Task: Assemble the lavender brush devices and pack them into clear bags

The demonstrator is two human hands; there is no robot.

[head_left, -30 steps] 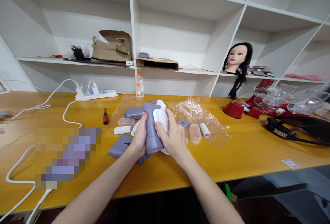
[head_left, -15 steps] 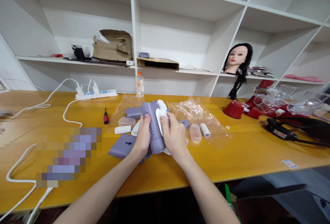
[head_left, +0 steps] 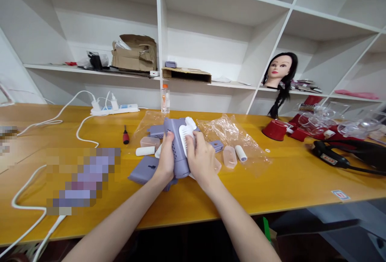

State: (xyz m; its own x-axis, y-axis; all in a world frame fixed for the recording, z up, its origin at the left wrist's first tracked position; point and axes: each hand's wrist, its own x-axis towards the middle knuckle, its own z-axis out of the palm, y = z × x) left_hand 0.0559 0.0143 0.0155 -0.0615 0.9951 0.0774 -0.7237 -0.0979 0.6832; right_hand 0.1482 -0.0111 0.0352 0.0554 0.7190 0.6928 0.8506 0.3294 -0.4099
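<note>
Yellow worktop (head_left: 271, 185): left fingers (head_left: 169, 136) clamped on purple housing (head_left: 180, 163); right fingers (head_left: 190, 144) hold white toothed piece (head_left: 183, 133) against it; apparent fitting requires steady alignment.

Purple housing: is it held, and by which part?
Left hand holds the purple housing by its perforated side; right hand holds the white piece against it.

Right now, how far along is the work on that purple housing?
Looks done: parts unpacked beside clear plastic. In hand: left hand grips the purple housing, right hand holds the white slatted piece against it. Probably left: white cylinders and clear tray, lying loose.
</note>
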